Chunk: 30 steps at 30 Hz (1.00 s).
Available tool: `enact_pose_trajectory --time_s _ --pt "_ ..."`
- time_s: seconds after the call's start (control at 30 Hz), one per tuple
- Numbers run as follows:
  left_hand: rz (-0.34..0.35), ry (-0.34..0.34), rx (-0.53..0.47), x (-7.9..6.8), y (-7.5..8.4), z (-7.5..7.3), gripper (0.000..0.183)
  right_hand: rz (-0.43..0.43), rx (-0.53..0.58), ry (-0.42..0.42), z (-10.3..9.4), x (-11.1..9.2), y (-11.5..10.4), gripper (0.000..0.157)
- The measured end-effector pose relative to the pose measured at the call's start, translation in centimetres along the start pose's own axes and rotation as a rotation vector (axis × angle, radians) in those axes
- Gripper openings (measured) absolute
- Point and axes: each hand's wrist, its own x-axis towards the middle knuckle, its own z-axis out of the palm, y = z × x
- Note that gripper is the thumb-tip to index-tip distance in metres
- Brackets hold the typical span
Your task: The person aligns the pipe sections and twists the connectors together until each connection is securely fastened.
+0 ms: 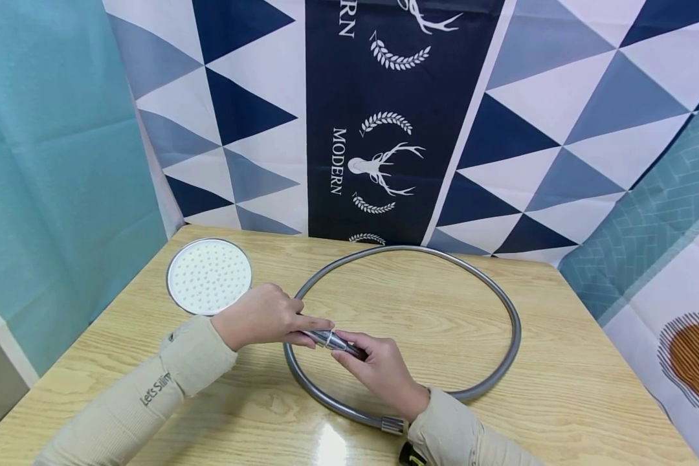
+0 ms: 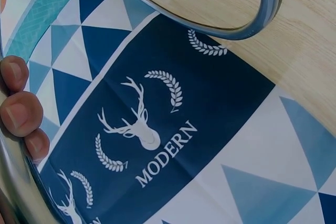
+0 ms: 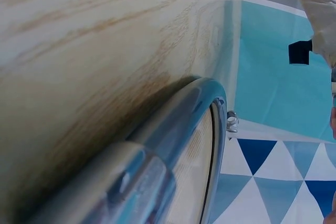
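Left hand [image 1: 268, 317]: fingers curled round the chrome handle [image 2: 21, 182], one finger stretched along it toward the tip.
Right hand [image 1: 384, 375]: thumb and fingers pinching the conical hose fitting [image 1: 349, 347], facing the handle head-on.
Seam: right between the hands, handle tip against fitting, a pale ring [image 1: 329, 339] showing there; whether any thread has caught, I can't tell.
Round shower head [image 1: 209, 276]: out beyond the left sleeve [image 1: 200, 356], white nozzle plate up; whether it touches the wood-grain table [image 1: 571, 369] is unclear.
Grey hose [image 1: 515, 323]: one big loop on the table, passing by the right wrist.
Ridged nut [image 1: 393, 424]: the hose's other end, loose beside the right sleeve [image 1: 460, 427].
Good form: handle and fitting in one straight line, left hand steady, right fingertips turning lightly and feeling for a crossed thread.
Danger: the loop could twist back and polished metal slip, so pinch the fitting, not the hose.
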Motion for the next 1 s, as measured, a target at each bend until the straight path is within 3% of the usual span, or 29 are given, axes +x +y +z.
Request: enact_pose_trajectory --time_s 0.63,0.8,0.9,1.0 --pt "0.007 -0.001 -0.031 -0.19 0.00 0.11 0.035 0.059 -0.087 -0.050 0.00 -0.09 -0.12 0.024" --pt "-0.001 -0.011 -0.015 -0.17 0.02 0.05 0.035 0.067 -0.084 -0.042 0.13 -0.03 0.01 0.030" --pt "-0.015 -0.032 -0.010 -0.12 0.05 -0.02 0.036 -0.018 -0.167 -0.014 0.21 0.00 0.32 0.042" --pt "-0.030 -0.040 -0.017 -0.09 0.06 -0.01 0.037 -0.174 -0.292 0.041 0.22 0.04 0.63 0.043"
